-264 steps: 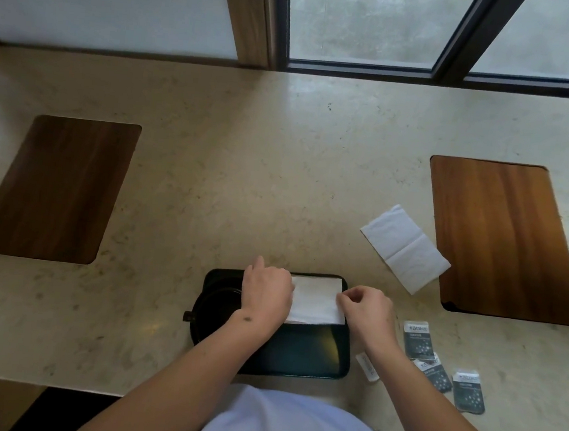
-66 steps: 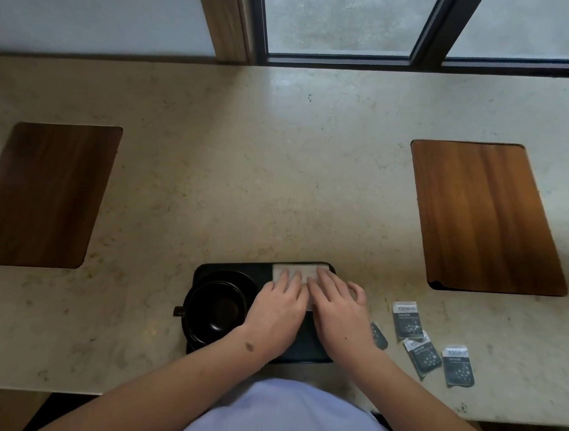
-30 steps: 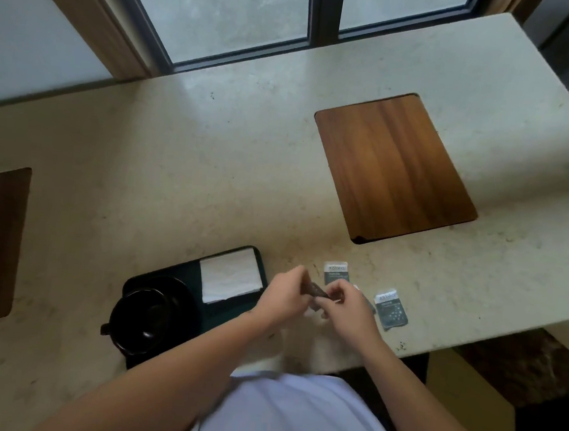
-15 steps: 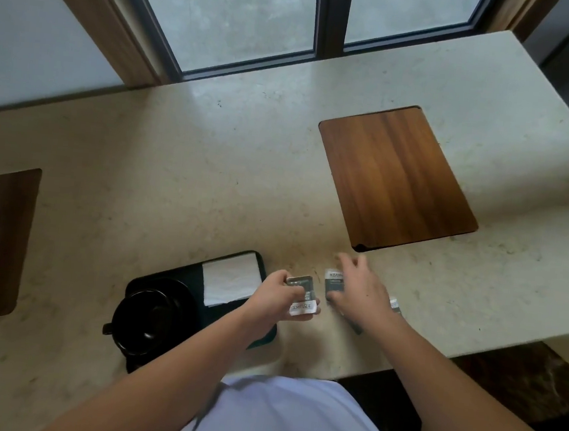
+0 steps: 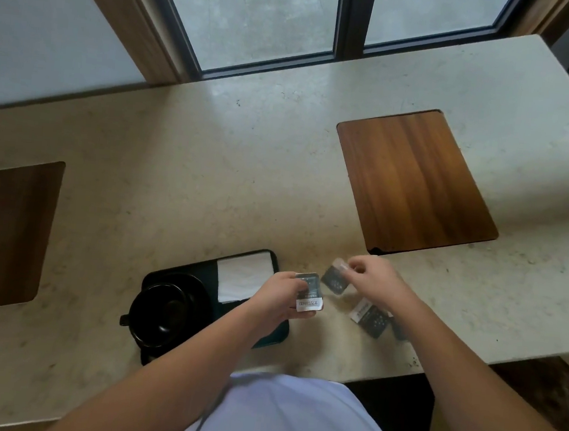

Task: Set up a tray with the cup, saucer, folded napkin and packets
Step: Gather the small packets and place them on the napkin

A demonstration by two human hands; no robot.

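A black tray lies at the counter's near edge. On its left half a black cup sits on a black saucer; a folded white napkin lies on its far right part. My left hand hovers over the tray's right edge, pinching a dark packet with a white label. My right hand holds a second dark packet by its corner, just right of the first. Another packet lies on the counter under my right wrist, and one more is partly hidden beside it.
Two wooden insets are set in the beige stone counter: one at the right, one at the left edge. A window and wall run along the far side. The counter ends close to the right.
My right hand has lifted a packet off the counter and brought it toward the packet in my left hand. Before that, both hands left the napkin on the tray and moved to the packets.
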